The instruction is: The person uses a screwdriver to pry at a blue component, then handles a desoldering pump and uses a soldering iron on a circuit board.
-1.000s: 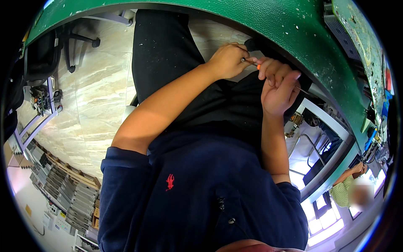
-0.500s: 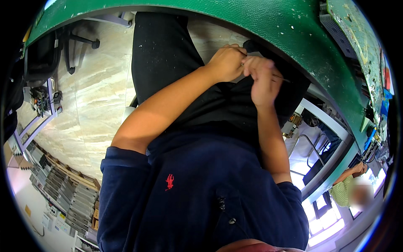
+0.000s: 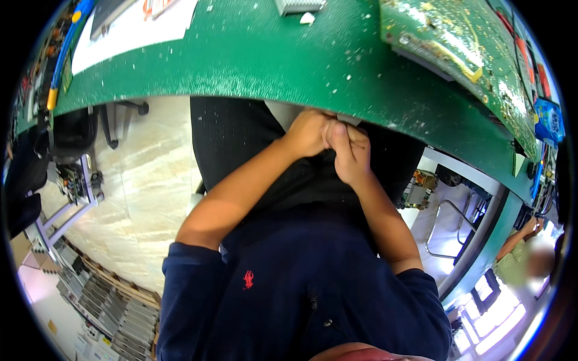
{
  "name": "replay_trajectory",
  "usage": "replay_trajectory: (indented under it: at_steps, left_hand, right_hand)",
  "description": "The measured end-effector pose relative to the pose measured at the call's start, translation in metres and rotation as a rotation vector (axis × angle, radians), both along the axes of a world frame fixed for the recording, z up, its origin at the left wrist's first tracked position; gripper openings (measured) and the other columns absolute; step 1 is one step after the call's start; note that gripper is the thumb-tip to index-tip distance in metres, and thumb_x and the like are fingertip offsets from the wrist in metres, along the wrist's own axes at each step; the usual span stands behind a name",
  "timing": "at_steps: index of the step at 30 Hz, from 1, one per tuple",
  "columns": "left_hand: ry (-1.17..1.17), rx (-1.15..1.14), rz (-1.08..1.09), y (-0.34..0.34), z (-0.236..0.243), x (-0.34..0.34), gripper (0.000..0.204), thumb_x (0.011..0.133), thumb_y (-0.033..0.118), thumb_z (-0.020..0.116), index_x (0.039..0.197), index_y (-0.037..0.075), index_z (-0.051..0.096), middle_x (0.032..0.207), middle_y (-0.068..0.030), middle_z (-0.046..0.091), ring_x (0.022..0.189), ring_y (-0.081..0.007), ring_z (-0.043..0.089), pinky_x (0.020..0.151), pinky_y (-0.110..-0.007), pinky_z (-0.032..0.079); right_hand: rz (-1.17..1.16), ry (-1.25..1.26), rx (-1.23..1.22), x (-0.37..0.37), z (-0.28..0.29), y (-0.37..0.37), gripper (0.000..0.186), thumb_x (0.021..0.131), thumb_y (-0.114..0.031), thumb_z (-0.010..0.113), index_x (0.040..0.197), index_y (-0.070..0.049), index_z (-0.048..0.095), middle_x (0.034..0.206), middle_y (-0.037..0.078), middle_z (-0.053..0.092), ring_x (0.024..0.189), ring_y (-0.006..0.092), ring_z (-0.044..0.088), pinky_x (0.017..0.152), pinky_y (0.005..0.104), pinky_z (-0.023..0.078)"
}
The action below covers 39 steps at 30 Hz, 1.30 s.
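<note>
My left hand [image 3: 308, 133] and my right hand [image 3: 350, 151] are pressed together just under the near edge of the green table [image 3: 271, 66], over my lap. Both have their fingers curled tight, and the right thumb lies against the left fingers. Anything between them is hidden by the fingers and the table edge. My forearms come up from my dark blue shirt [image 3: 289, 289] toward the hands.
A large green circuit board [image 3: 457, 42] lies at the table's right, white paper [image 3: 138, 24] at its left, and a small grey part [image 3: 299, 6] at the far edge. A black chair [image 3: 75, 135] stands on the left floor. Another person [image 3: 530, 259] works at lower right.
My right hand moved up and left until it closed against my left hand. The small red-tipped thing seen between the hands earlier no longer shows. More of the table top is in view.
</note>
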<state>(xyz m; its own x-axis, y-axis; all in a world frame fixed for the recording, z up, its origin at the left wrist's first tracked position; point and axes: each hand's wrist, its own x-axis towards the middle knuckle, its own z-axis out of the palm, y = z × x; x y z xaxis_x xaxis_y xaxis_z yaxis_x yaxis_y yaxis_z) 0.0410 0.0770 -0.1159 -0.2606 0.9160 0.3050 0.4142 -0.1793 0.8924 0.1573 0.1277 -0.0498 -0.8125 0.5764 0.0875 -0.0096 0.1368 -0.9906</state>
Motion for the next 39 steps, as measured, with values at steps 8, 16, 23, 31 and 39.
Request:
replay_trajectory:
  at_steps: [8, 16, 23, 31, 39]
  left_hand:
    - [0.093, -0.126, -0.042, 0.002, 0.005, 0.0, 0.032, 0.08, 0.02, 0.065, 0.107, 0.004, 0.065, 0.104, -0.021, 0.065, 0.095, -0.0411, 0.061, 0.081, -0.046, 0.048]
    - [0.223, -0.333, -0.087, 0.008, 0.017, 0.001, 0.033, 0.078, 0.023, 0.067, 0.104, 0.002, 0.067, 0.102, -0.0253, 0.065, 0.093, -0.0435, 0.062, 0.08, -0.049, 0.049]
    - [0.025, -0.212, -0.082, -0.006, 0.015, 0.01, 0.013, 0.072, 0.015, 0.067, 0.078, 0.004, 0.065, 0.076, -0.0111, 0.063, 0.074, -0.0306, 0.061, 0.065, -0.038, 0.047]
    - [0.13, -0.424, -0.04, -0.024, 0.025, -0.005, 0.031, 0.091, 0.028, 0.065, 0.088, -0.002, 0.059, 0.081, -0.0204, 0.062, 0.073, -0.0364, 0.059, 0.068, -0.044, 0.046]
    - [-0.222, -0.2, -0.08, -0.06, 0.082, -0.015, 0.037, 0.105, 0.039, 0.043, 0.103, 0.002, 0.051, 0.099, -0.006, 0.048, 0.09, -0.0169, 0.049, 0.084, -0.03, 0.041]
  right_hand:
    - [-0.174, 0.056, 0.072, -0.002, 0.012, -0.003, 0.039, 0.105, -0.012, 0.038, 0.068, -0.001, 0.046, 0.064, 0.005, 0.047, 0.06, 0.0138, 0.045, 0.061, 0.0287, 0.04]
    - [-0.294, 0.096, 0.106, 0.005, 0.036, -0.014, 0.042, 0.105, -0.016, 0.041, 0.065, -0.002, 0.042, 0.061, 0.004, 0.048, 0.055, 0.0123, 0.044, 0.053, 0.029, 0.035]
    - [-0.204, 0.099, 0.176, 0.005, 0.032, -0.012, 0.036, 0.102, -0.014, 0.046, 0.068, -0.002, 0.05, 0.061, 0.005, 0.05, 0.057, 0.0155, 0.047, 0.055, 0.0327, 0.038]
    - [-0.01, 0.353, 0.107, 0.023, 0.106, -0.003, 0.043, 0.103, -0.025, 0.043, 0.066, -0.003, 0.043, 0.06, 0.007, 0.046, 0.054, 0.0206, 0.047, 0.057, 0.0345, 0.043]
    - [0.04, 0.261, 0.1, 0.054, 0.146, 0.02, 0.052, 0.095, -0.043, 0.039, 0.093, 0.002, 0.066, 0.063, 0.005, 0.046, 0.055, 0.0165, 0.042, 0.052, 0.0319, 0.031]
